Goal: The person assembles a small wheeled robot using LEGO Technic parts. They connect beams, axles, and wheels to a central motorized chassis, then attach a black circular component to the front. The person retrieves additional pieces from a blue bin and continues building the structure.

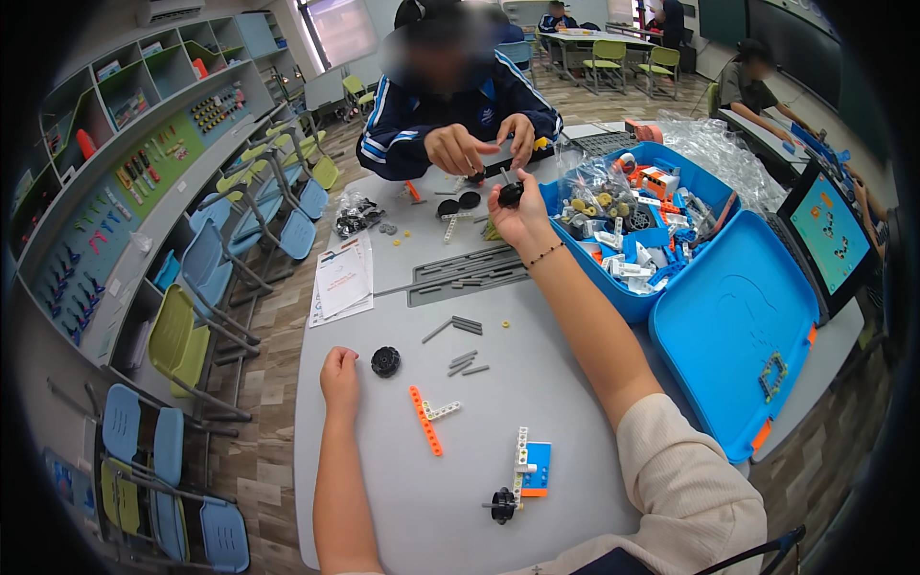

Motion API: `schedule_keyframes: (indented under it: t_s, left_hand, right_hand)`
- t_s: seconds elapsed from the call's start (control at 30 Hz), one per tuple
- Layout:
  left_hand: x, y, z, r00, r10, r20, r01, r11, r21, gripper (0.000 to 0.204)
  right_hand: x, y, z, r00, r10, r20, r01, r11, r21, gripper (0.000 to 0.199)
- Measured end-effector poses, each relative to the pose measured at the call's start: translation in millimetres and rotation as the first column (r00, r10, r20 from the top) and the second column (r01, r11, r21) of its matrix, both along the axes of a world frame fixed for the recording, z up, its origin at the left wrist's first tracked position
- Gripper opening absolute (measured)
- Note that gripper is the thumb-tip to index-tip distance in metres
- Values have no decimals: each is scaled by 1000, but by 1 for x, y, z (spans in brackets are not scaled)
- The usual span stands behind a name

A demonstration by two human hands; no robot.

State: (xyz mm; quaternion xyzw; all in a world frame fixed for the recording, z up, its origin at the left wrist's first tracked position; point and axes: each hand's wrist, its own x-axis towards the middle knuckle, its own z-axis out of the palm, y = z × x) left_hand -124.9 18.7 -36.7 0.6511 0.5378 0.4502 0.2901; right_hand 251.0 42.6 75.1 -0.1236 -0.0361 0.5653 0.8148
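Held up over the far part of the table, my right hand (523,218) pinches a small black wheel (510,195) with a grey axle sticking out of it. My left hand (340,381) rests curled on the tabletop; what its fingers hold, if anything, is hidden. Just right of it lies a black wheel hub (385,361). An orange beam (425,422) joined to a short white beam (445,410) lies between my forearms. Nearer me is a part-built model (523,471) of white beams, a blue plate and a black wheel. Loose grey axles (462,362) are scattered beyond the orange beam.
Across the table a person's hands (479,146) are close to my right hand. A blue bin (613,287) full of parts and its blue lid (733,335) take up the right side, by a screen (828,235). A grey tray (467,276) and papers (343,280) lie mid-table.
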Motion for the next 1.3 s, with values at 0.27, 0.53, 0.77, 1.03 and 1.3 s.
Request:
schedule_keyframes:
  t_s: [0.27, 0.53, 0.77, 1.03, 1.3]
  left_hand:
    - [3, -4, 6, 1000, -22, 1, 22, 1000, -10, 17]
    - [2, -4, 6, 1000, -16, 4, 16, 1000, -20, 16]
    - [2, -2, 4, 999, -31, 20, 31, 1000, 4, 16]
    - [2, -4, 6, 1000, -18, 19, 19, 999, -26, 14]
    - [-1, 0, 2, 997, -54, 52, 55, 998, -12, 15]
  right_hand:
    - [3, 3, -4, 997, 74, 30, -77, 991, 110, 26]
    - [-9, 8, -12, 978, 200, 54, -200, 980, -5, 26]
    - [-4, 4, -10, 984, 169, 50, -167, 985, -41, 25]
    - [-1, -5, -11, 990, 100, 103, -95, 994, -52, 17]
    - [-14, 4, -27, 960, 261, 101, -250, 962, -108, 21]
